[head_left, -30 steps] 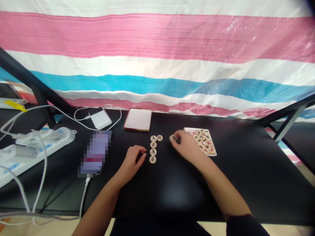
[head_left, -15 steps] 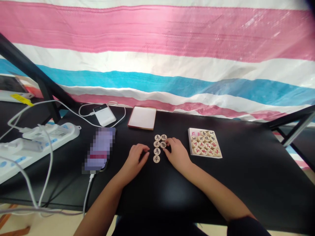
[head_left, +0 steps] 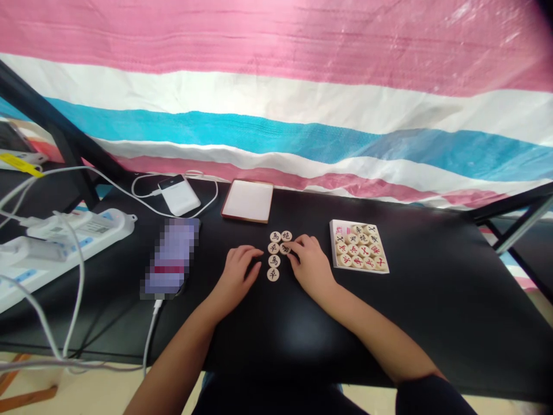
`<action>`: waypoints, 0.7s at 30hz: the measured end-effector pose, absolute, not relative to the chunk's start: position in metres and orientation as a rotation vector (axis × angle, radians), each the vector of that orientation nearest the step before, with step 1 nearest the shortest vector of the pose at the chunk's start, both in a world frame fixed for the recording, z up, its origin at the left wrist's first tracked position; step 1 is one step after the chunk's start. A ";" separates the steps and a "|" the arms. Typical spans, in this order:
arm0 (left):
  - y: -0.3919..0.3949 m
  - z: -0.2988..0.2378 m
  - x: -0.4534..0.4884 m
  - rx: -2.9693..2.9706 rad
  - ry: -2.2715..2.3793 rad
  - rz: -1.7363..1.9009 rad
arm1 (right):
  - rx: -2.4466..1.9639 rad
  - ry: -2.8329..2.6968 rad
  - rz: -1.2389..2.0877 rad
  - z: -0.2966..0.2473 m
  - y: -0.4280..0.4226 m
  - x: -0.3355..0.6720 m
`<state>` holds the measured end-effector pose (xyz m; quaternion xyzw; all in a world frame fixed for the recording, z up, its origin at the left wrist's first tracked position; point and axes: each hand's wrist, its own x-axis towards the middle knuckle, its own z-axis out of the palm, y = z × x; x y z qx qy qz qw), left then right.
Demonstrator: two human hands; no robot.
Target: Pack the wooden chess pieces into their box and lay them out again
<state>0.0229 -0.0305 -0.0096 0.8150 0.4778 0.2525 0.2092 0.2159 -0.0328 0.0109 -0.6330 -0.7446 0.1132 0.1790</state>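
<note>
Left hand (head_left: 237, 275) lay curled on the black tabletop (head_left: 415, 328), just left of a column of four round wooden xiangqi pieces (head_left: 273, 255), nothing visible in its grasp. Right hand (head_left: 311, 266) sat just right of that column, fingertips (head_left: 291, 245) resting on a separate piece (head_left: 284, 249), its black character partly covered; whether they gripped it could not be told. Hands apart, the column between them. Another piece (head_left: 286, 236) lay touching the column's top piece. Farther right, a white tray (head_left: 333, 248) held rows of red-marked pieces. Beyond the column sat a white pad (head_left: 247, 200) with a brown edge. To the left lay a blurred phone (head_left: 171, 259), a white power bank (head_left: 178, 195) and a power strip (head_left: 73, 233). A striped tarpaulin (head_left: 276, 132) hung behind.
</note>
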 end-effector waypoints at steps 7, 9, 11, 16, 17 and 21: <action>-0.033 -0.013 0.032 2.407 1.302 0.581 | -1.836 -2.130 0.205 0.008 -0.034 0.214; -0.034 -0.013 0.034 2.430 1.308 0.549 | -1.847 -2.131 0.179 0.007 -0.034 0.214; -0.035 -0.013 0.035 2.439 1.315 0.530 | -1.857 -2.131 0.169 0.006 -0.034 0.214; -0.036 -0.012 0.036 2.437 1.301 0.532 | -1.867 -2.120 0.164 0.006 -0.034 0.215; -0.035 -0.012 0.035 2.433 1.295 0.542 | -1.867 -2.113 0.168 0.007 -0.034 0.215; -0.034 -0.010 0.032 2.403 1.251 0.639 | -1.838 -2.079 0.211 0.008 -0.033 0.217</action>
